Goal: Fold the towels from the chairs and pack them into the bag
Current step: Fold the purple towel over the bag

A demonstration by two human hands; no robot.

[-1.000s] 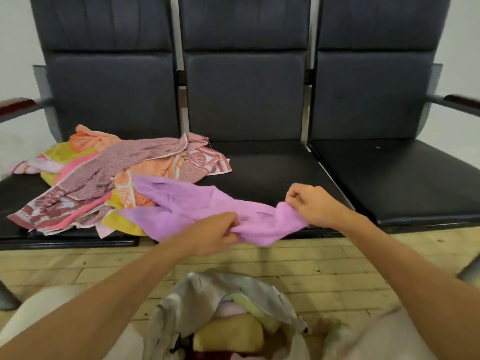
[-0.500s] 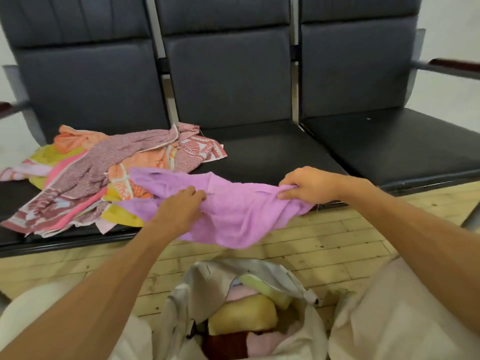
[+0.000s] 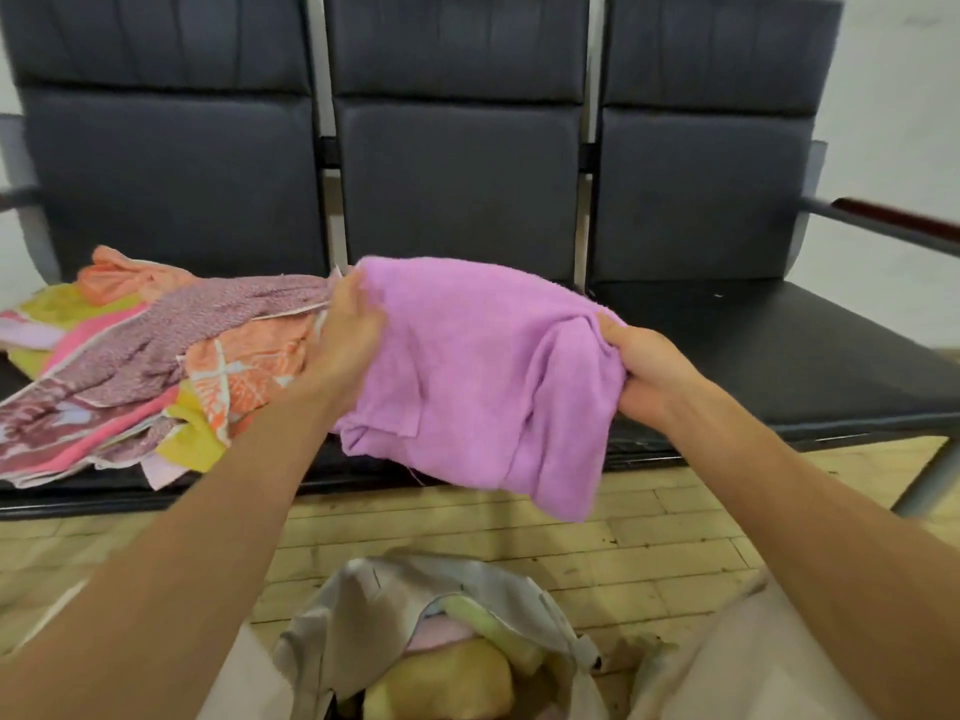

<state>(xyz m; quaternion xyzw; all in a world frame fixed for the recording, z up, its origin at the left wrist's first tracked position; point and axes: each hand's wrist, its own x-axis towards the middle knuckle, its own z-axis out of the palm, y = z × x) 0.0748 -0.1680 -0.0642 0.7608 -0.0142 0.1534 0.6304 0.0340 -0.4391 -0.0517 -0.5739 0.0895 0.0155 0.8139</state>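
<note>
Holding, item one: lilac towel point(image 3: 483, 371), spread in the air between your hands, over the front edge of the middle chair point(image 3: 457, 189).

Left hand point(image 3: 348, 340): fingers curled, pinching the towel's upper left edge.

Right hand point(image 3: 649, 371): closed round the bunched right edge.

Long axis: left to right, hand to hand. The loose cloth hangs toward the floor, lowest at its right corner.

Item two: grey bag point(image 3: 374, 610), on the floor below the towel and nearer you, between your forearms. Its mouth faces up, with a yellow towel point(image 3: 441, 683) inside. Neither hand looks clearly nearer to it.

Item three: pile of patterned towels point(image 3: 156, 366), on the left chair point(image 3: 171, 189), just beside your left hand.

Judgement: fold not yet made. Bringing the hands together would halve the towel across its long axis.
</note>
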